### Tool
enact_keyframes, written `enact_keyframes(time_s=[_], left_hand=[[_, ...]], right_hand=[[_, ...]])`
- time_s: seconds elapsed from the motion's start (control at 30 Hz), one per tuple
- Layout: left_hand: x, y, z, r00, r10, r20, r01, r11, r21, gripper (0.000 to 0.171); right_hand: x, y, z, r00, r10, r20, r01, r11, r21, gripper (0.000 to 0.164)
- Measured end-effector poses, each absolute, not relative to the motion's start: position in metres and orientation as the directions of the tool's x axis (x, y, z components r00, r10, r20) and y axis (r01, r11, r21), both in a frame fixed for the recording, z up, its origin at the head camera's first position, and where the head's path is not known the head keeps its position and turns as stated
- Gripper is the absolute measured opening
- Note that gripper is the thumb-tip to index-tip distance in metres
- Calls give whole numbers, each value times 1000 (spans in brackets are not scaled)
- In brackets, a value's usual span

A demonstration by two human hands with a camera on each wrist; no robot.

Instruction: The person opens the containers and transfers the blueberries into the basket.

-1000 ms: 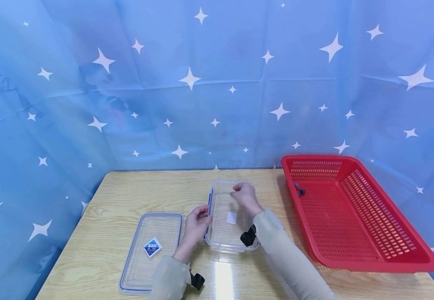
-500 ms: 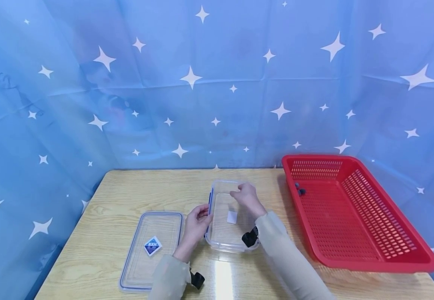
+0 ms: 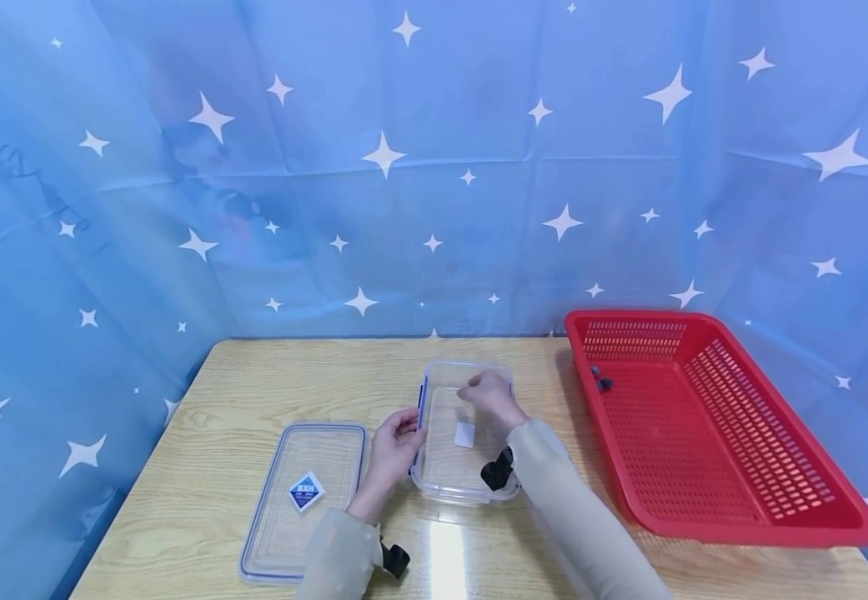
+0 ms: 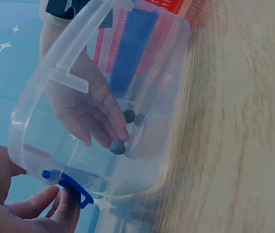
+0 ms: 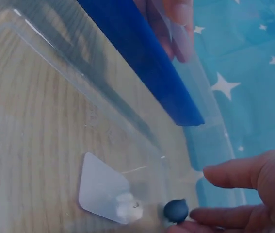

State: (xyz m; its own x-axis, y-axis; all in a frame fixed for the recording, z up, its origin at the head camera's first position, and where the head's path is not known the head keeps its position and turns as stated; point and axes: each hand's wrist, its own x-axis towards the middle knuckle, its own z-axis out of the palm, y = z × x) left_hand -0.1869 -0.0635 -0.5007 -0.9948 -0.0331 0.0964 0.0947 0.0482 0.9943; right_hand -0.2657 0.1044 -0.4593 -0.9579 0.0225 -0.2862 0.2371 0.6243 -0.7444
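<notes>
A clear plastic food container with blue clips stands on the table. My left hand holds its left wall, fingers at a blue clip and thumb on the other side of the rim. My right hand reaches inside, thumb apart from the outstretched fingers. At those fingertips sits a dark blueberry, low in the container near its far end. Through the wall, the left wrist view shows two more dark round shapes beside the fingers. A white label shows on the container's floor.
The clear lid with a blue seal lies on the table to the left, bearing a blue-and-white sticker. A large red basket stands on the right, a few dark round berries at its left wall. A starry blue curtain hangs behind.
My right hand shifts slightly inside the container, and its fingers dip a little. My left hand, the lid and the basket stay where they were.
</notes>
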Motion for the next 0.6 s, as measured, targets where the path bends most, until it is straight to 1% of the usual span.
enact_keyframes(time_s=[0.07,0.2,0.3,0.37,0.43,0.6], left_hand=[[-187,-63,-500,-994,-30,101,100,53,994,35],[-179,-63,-483,-995,-20,93,92,41,995,35],[-179,-63,-483,-996,-20,86,86,35,996,35],[-182,-63,-491,-995,-26,94,93,41,995,35],[-186,-64,-500,-995,-33,93,91,41,995,35],[-187,-64,-502,-995,-43,86,84,34,996,35]], right_hand=[[-268,104,-464,-965,27,-262,220,630,-745,39],[-272,101,-471,-982,37,-187,165,655,-737,25],[-274,98,-474,-988,51,-149,145,659,-738,17],[-274,96,-474,-988,64,-143,150,657,-739,12],[-276,95,-475,-988,75,-136,152,656,-740,11],[-277,95,-478,-990,79,-114,138,677,-723,14]])
